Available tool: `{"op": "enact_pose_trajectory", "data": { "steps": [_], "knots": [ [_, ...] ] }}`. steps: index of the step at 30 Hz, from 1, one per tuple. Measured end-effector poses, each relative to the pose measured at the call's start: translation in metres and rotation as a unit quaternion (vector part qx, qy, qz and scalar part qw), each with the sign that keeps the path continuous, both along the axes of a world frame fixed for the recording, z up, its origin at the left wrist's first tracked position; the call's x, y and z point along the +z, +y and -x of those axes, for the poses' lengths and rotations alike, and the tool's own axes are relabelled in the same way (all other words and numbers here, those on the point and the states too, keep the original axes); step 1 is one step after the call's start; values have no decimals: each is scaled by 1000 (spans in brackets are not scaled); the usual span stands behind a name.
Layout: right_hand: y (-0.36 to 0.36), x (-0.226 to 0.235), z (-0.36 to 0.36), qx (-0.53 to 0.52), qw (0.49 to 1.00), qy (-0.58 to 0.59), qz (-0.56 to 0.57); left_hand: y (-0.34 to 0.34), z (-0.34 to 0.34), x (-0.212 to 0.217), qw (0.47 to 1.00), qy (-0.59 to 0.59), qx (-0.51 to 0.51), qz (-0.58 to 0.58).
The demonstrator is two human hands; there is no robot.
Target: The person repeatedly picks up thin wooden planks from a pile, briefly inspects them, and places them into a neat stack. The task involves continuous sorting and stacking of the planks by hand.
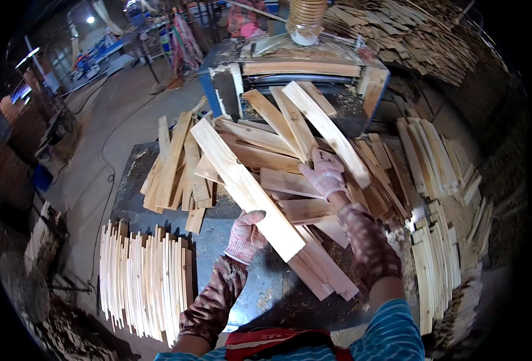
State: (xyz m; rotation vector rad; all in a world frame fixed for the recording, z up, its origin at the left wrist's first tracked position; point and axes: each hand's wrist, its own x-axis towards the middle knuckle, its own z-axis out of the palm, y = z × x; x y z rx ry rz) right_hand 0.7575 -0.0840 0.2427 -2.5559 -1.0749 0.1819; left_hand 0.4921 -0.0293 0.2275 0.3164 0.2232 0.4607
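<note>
Head view, left grip: pink-and-white knit-gloved left hand pinching a long, pale, flat wooden board by its edge.
Pale board: slanting across the heap of tan wooden planks on the grey table.
Right grip: matching gloved right hand at the heap; pinching or not, cannot tell.
Handling: best supported nearer the board's middle, its far end clear of planks.

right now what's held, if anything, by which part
The left hand holds a pale board by its left edge, toward the near end. The right hand is at the near end of another board; whether it grips is unclear.
</note>
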Motion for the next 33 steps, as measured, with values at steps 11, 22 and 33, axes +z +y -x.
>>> {"op": "enact_pose_trajectory", "data": {
  "steps": [11, 22, 33],
  "knots": [
    [-45, -86, -66, 80, 977, -164, -112, -50, 56, 15, 913, 343, 109, -193],
    [-166, -85, 14, 27, 980, 186, -64, -139, 326, -171, 330, 784, 207, -484],
    [-187, -93, 75, -30, 978, 205, -18, -140, 405, -246, 75, 904, 292, -303]
  ]
}}
